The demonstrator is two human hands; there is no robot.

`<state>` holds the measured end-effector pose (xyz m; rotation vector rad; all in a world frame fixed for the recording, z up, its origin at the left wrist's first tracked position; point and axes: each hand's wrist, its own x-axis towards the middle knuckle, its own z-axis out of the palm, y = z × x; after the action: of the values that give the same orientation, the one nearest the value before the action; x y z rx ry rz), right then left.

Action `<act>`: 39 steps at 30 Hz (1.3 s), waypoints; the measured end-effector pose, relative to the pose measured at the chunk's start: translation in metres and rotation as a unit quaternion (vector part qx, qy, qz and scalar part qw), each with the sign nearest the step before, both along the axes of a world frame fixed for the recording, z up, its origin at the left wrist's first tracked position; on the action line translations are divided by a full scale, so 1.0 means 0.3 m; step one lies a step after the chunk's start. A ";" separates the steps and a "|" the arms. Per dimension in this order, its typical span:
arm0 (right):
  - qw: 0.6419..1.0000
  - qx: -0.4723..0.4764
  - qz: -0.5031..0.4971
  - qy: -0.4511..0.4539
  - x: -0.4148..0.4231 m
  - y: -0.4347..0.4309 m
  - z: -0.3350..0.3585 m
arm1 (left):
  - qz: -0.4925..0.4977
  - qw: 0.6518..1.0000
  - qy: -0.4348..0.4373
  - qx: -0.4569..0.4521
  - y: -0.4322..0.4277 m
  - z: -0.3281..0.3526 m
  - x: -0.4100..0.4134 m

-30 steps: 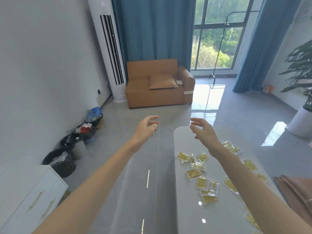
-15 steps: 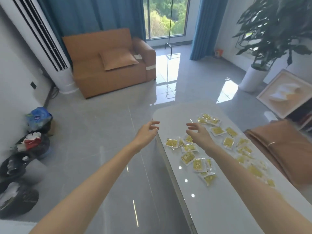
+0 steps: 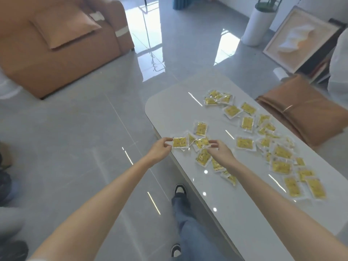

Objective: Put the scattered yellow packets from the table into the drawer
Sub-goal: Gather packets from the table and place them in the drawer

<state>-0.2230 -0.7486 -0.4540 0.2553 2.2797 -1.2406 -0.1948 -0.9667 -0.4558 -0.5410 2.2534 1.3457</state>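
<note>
left hand [image 3: 159, 150] pinching packet [image 3: 179, 142] at bench [image 3: 169, 102] edge | right hand [image 3: 221, 150] pinching second packet [image 3: 201, 142] amid overlapping neighbours | packets [image 3: 244, 143] scattered | sofa [image 3: 56, 44] far left | seat [image 3: 301, 113] beside bench

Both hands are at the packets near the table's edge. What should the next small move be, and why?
Probably lift both hands clear of the table: the left hand pinches one yellow packet by its edge, and the right hand pinches a neighbouring packet that overlaps others. Many scattered packets remain; no drawer is in view.
</note>
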 end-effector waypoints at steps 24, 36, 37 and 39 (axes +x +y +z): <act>0.884 0.077 -0.397 -0.236 -0.379 -0.125 -0.946 | -0.179 0.974 -0.099 -0.095 -0.074 -0.878 -0.703; 0.863 0.205 -0.432 -0.163 -0.379 -0.169 -1.101 | -0.243 0.937 -0.020 -0.250 -0.042 -1.089 -0.689; 0.864 0.217 -0.422 -0.168 -0.381 -0.172 -1.102 | -0.243 0.936 -0.021 -0.255 -0.043 -1.093 -0.689; 0.861 0.254 -0.396 -0.194 -0.388 -0.178 -1.097 | -0.247 0.933 -0.026 -0.260 -0.047 -1.095 -0.689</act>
<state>-0.3394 -0.8021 -0.7831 1.6108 2.1233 -0.7534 -0.4016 -0.9808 -0.7844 -0.1413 2.4732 0.4804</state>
